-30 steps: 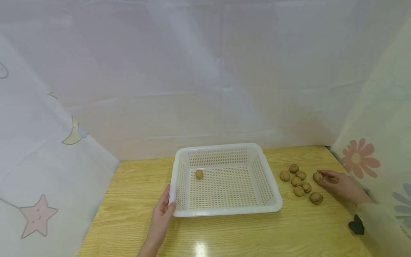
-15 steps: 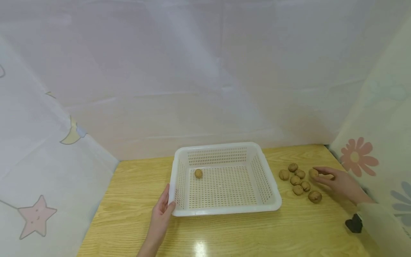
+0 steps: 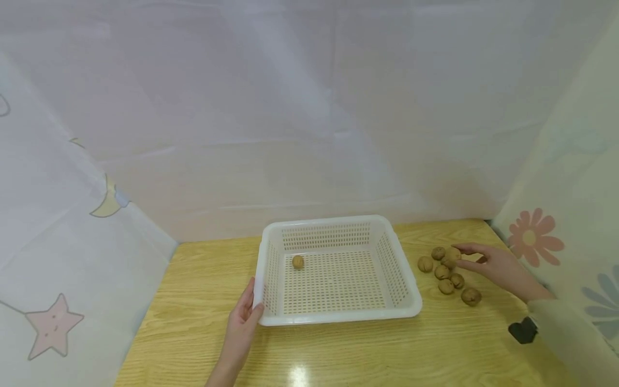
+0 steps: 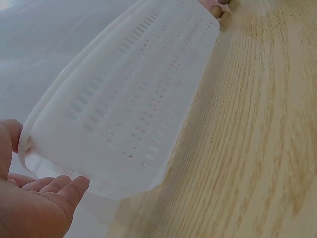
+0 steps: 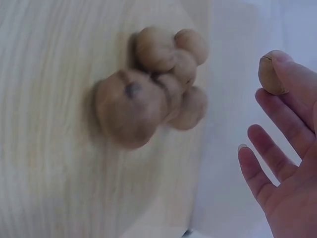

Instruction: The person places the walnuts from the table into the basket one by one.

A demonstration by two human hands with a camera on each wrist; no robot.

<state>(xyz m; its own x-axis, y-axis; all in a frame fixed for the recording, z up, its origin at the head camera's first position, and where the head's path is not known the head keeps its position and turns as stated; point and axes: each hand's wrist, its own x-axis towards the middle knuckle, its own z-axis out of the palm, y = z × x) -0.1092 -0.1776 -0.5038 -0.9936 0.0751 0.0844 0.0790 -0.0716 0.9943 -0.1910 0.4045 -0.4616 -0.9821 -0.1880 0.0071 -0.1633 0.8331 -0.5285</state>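
My left hand (image 3: 242, 317) grips the near left corner of a white plastic basket (image 3: 338, 319), thumb on the rim and fingers under its outer side. One walnut (image 3: 297, 262) lies inside the basket, toward its back left. On the right, my right hand (image 3: 498, 267) pinches a walnut (image 5: 270, 74) between thumb and index finger, while the other fingers spread apart. In the head view that walnut overlaps the loose group of walnuts (image 3: 442, 272) on the table. Nearest me in that group sits a larger-looking walnut (image 3: 471, 296).
The wooden table (image 3: 348, 355) carries the basket and walnuts. A pale cloth (image 3: 309, 134) hangs behind it, and printed cloths with a star (image 3: 55, 326) and a flower (image 3: 532, 236) flank both sides. A black heart shape (image 3: 523, 330) shows by the right sleeve.
My right hand has lifted its walnut and carried it left, over the other walnuts. The left hand keeps its grip on the basket, which stays in place.
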